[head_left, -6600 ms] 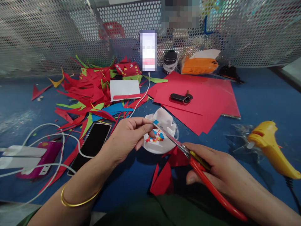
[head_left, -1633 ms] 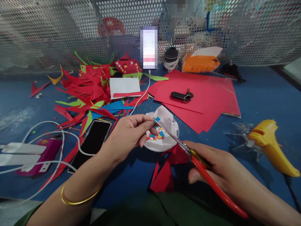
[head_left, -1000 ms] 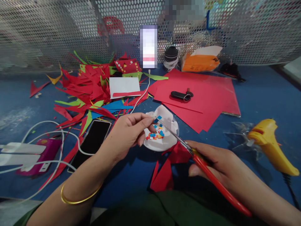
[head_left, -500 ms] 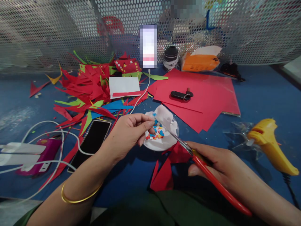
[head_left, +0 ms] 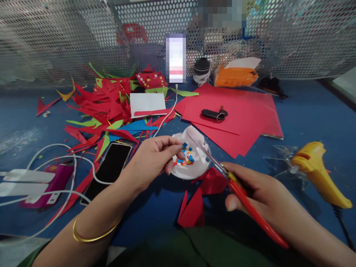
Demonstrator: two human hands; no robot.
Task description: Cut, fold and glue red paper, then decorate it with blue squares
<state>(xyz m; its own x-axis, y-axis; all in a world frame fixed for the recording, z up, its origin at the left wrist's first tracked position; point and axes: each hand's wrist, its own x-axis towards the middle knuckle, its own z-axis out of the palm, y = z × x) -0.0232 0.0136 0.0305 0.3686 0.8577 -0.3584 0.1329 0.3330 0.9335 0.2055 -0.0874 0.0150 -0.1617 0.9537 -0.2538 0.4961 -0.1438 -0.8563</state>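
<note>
My left hand pinches a small piece of blue paper between thumb and forefinger, above the near left side of a white dish. Small blue, red, orange and white paper bits lie in the dish. Wrapped round red-handled scissors is my right hand, to the right of the dish. The scissor blades point up and left over the dish, a little apart from the blue piece. Folded red paper lies just below the dish.
Red sheets with a black key holder lie behind the dish. A yellow glue gun is at right. Paper scraps, a dark phone and white cables are at left. A mesh panel stands behind.
The scissor blades have moved up and away from the blue paper at my left fingertips. My left hand has barely moved and still pinches the paper.
</note>
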